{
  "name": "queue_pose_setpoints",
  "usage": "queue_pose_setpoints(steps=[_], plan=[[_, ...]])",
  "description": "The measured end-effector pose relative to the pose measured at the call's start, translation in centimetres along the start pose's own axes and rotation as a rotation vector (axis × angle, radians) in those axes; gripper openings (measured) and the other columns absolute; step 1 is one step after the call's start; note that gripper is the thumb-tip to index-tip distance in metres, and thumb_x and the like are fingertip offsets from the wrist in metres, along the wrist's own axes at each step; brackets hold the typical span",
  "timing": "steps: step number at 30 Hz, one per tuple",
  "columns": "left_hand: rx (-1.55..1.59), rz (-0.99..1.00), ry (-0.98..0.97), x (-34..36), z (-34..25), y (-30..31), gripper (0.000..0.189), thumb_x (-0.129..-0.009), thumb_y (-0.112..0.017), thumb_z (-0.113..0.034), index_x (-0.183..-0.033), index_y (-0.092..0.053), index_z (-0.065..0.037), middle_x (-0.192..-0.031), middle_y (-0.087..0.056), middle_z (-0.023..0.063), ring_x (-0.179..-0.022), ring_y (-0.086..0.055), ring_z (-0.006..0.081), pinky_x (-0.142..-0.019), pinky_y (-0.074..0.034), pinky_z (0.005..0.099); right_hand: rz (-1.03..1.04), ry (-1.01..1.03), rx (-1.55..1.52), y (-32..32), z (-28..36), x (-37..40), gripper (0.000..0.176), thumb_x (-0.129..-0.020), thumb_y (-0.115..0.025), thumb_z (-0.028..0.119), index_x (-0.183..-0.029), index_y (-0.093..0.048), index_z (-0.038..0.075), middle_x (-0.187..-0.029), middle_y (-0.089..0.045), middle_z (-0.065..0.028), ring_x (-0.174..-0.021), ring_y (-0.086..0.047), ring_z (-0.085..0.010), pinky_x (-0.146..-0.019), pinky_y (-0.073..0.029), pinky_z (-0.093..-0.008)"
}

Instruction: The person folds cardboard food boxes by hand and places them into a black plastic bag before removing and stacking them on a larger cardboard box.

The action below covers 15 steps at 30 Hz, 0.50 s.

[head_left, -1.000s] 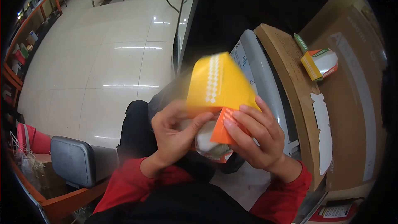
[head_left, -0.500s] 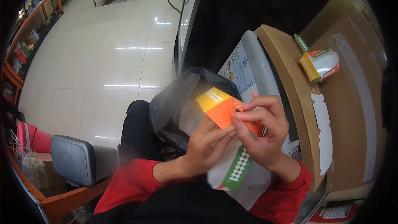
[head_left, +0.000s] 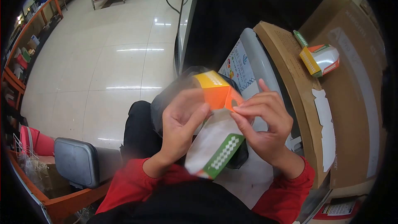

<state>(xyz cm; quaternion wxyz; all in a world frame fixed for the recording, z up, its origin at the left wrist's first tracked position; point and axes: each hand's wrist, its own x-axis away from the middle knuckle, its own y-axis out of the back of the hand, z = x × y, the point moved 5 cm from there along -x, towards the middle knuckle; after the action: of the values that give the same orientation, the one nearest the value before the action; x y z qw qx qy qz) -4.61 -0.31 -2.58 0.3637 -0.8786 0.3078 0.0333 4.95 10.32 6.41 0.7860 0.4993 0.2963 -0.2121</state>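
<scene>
Between my hands is a partly folded paper food box (head_left: 216, 98) with yellow, orange and green printed panels, white diamond patterns and a plain white inner face. My right hand (head_left: 267, 124) pinches the orange tab with a dark hole in it, thumb against forefinger. On the other side, my left hand (head_left: 180, 118) holds the orange panel; its thumb lies at the edge, and its fingers are blurred and partly behind the box. The green-edged panel hangs down toward my lap. Behind the box is a black plastic bag (head_left: 159, 105).
A similar folded box (head_left: 323, 61) rests on the right, by large brown cardboard (head_left: 352, 99). A torn white card strip (head_left: 324, 128) lies beside it. To the left stand a grey-lidded bin (head_left: 75, 161) and a pink bucket (head_left: 39, 141). Pale floor tiles (head_left: 112, 66) stretch ahead.
My left hand has moved left and up, away from the right hand's fingertips, and turned. The box has opened out, with more white inner face showing. My right hand still pinches the orange tab.
</scene>
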Motion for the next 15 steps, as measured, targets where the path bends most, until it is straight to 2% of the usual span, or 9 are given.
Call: queue_pose_setpoints(steps=[3,4,7,8,15], plan=[[-0.259,-0.025,-0.038,0.2,0.4,0.7,0.022,-0.080,-0.059,0.004,-0.102,-0.055,0.005,-0.096,-0.061,0.0132,-0.089,-0.059,0.0163,-0.082,-0.045,0.0269,-0.016,-0.118,-0.089,0.3,-0.8,0.1,0.015,-0.064,-0.074,0.003,-0.076,-0.066,0.007,-0.077,-0.058,-0.0049,-0.074,-0.056,-0.0179,-0.095,-0.036,-0.0449],[-0.434,0.031,-0.304,0.0,0.1,0.6,0.019,-0.076,-0.060,0.010,-0.095,-0.059,0.004,-0.092,-0.063,0.0134,-0.084,-0.061,0.0166,-0.076,-0.047,0.0263,-0.025,-0.163,-0.122,0.4,-1.0,0.1,0.014,-0.064,-0.074,0.004,-0.076,-0.066,0.007,-0.077,-0.057,-0.0052,-0.075,-0.055,-0.0177,-0.096,-0.034,-0.0455],[-0.472,0.006,-0.451,0.8,0.6,-0.5,0.014,-0.071,-0.067,0.008,-0.084,-0.063,0.004,-0.085,-0.065,0.0113,-0.078,-0.062,0.0143,-0.070,-0.048,0.0247,-0.044,-0.245,-0.221,0.1,-0.9,0.3,0.011,-0.066,-0.072,0.006,-0.075,-0.065,0.007,-0.077,-0.054,-0.0055,-0.077,-0.054,-0.0175,-0.098,-0.030,-0.0462],[-0.462,0.016,-0.489,1.2,0.8,-0.7,0.019,-0.069,-0.068,0.010,-0.086,-0.063,0.003,-0.085,-0.065,0.0116,-0.079,-0.063,0.0157,-0.070,-0.049,0.0250,-0.037,-0.232,-0.201,0.0,-0.9,0.4,0.011,-0.067,-0.072,0.006,-0.075,-0.065,0.007,-0.077,-0.054,-0.0054,-0.077,-0.054,-0.0174,-0.098,-0.030,-0.0459],[-0.155,-0.028,-0.344,1.3,1.1,-0.8,0.021,-0.070,-0.067,0.011,-0.089,-0.062,0.003,-0.087,-0.065,0.0118,-0.081,-0.063,0.0159,-0.073,-0.048,0.0253,-0.029,-0.092,-0.083,-0.2,-0.4,0.5,0.015,-0.064,-0.073,0.006,-0.076,-0.065,0.008,-0.076,-0.053,-0.0043,-0.073,-0.054,-0.0164,-0.097,-0.031,-0.0451]])
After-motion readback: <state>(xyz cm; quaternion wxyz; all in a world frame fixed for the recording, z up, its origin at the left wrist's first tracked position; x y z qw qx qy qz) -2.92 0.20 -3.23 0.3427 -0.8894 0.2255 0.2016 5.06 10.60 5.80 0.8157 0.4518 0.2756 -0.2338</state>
